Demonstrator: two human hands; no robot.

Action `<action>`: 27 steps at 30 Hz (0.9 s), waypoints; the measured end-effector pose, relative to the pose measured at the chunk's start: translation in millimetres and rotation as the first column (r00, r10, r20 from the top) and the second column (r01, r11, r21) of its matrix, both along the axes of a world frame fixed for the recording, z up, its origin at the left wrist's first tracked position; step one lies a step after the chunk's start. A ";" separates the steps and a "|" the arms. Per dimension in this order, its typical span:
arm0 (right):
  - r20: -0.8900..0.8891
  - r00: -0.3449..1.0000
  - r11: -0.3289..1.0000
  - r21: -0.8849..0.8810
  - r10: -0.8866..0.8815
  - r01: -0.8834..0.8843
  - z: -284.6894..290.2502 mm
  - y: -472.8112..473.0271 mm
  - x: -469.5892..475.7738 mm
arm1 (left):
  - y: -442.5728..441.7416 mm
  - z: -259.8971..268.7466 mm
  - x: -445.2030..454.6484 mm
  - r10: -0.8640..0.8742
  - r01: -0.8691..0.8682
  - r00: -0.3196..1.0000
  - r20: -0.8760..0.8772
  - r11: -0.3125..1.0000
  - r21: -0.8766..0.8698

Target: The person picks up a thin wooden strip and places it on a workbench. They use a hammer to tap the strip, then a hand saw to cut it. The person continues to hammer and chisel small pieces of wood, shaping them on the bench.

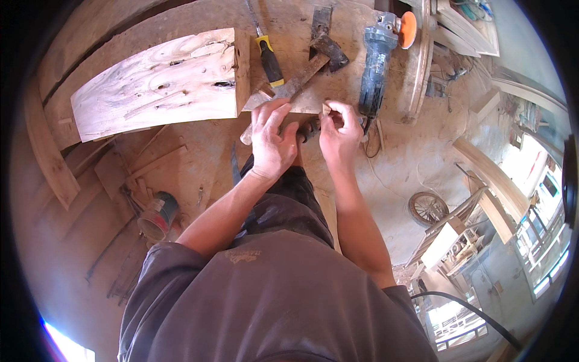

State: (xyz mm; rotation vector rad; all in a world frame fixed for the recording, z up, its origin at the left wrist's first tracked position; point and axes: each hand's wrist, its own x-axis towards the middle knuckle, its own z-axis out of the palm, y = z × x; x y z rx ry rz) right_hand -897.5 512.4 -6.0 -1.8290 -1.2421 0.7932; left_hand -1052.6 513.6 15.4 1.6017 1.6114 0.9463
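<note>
My left hand [273,140] is at the bench's front edge, over the wooden handle of a hammer [312,68]. Its thumb stands apart from the fingers; whether those fingers wrap the handle is hidden. The hammer's dark metal head lies on the bench, and its handle end pokes out left of that hand. Between the thumb and fingertips of my right hand [341,131] is a small chip of wood [325,109]. A thick wood block [158,83] with knots and dark holes lies at left. Near the hammer lies a yellow-and-black handled screwdriver or chisel [270,61].
An angle grinder [374,68] with an orange disc lies right on the wooden bench [294,18]. Below left, a bucket [158,217] stands among boards. A spoked wheel [428,209] and long planks [493,176] are at right. Cords trail across the floor [389,154].
</note>
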 end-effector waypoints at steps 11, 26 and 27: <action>-0.524 0.793 0.937 -0.311 -0.310 0.160 -39.0 35.6 13.0 | -6.6 -31.3 -38.0 -0.082 -0.066 0.946 -0.312 0.897 -0.436; 0.261 0.965 0.991 -0.118 -0.030 0.063 -45.7 52.0 8.9 | -20.2 44.6 -22.4 0.019 0.072 0.989 0.146 0.802 -0.593; 0.272 0.961 0.988 -0.134 -0.042 0.081 -43.5 51.2 8.2 | -23.0 48.5 -23.1 0.045 0.057 0.987 0.154 0.797 -0.602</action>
